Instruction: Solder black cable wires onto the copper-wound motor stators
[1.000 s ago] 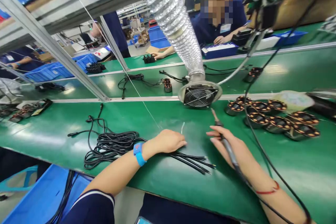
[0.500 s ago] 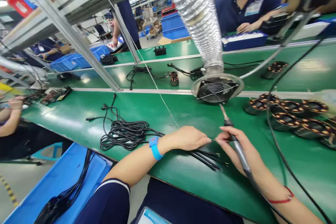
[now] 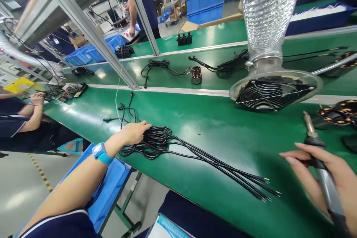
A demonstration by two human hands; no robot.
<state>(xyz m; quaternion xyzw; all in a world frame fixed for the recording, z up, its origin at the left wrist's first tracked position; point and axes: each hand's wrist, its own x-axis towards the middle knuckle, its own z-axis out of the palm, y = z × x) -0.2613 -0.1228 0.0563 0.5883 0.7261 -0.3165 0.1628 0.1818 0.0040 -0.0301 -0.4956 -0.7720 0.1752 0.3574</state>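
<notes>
A coiled bundle of black cables [image 3: 156,143] lies on the green bench, its plugs to the left and its stripped, partly yellow-tipped ends fanned to the right. My left hand [image 3: 132,132], wearing a blue wristband, is closed on the coil's upper left, its lower fingers partly hidden. A thin pale wire [image 3: 116,96] hangs down in a slack curve to that hand; whether the fingers hold it too I cannot make out. At the right edge, my right hand [image 3: 320,173] grips a soldering iron [image 3: 320,156], its metal tip pointing up and away, apart from the cables.
A fume fan [image 3: 267,95] on a silver flexible duct [image 3: 270,22] hangs low over the bench. Copper-wound stators [image 3: 334,113] stand behind the iron. A blue bin [image 3: 111,187] sits below the bench at left. Further left are a co-worker's arms [image 3: 33,113].
My left hand has moved left from the cable ends to the coil. My right hand and the iron have drawn away right. The pale wire has gone slack, and the view has shifted.
</notes>
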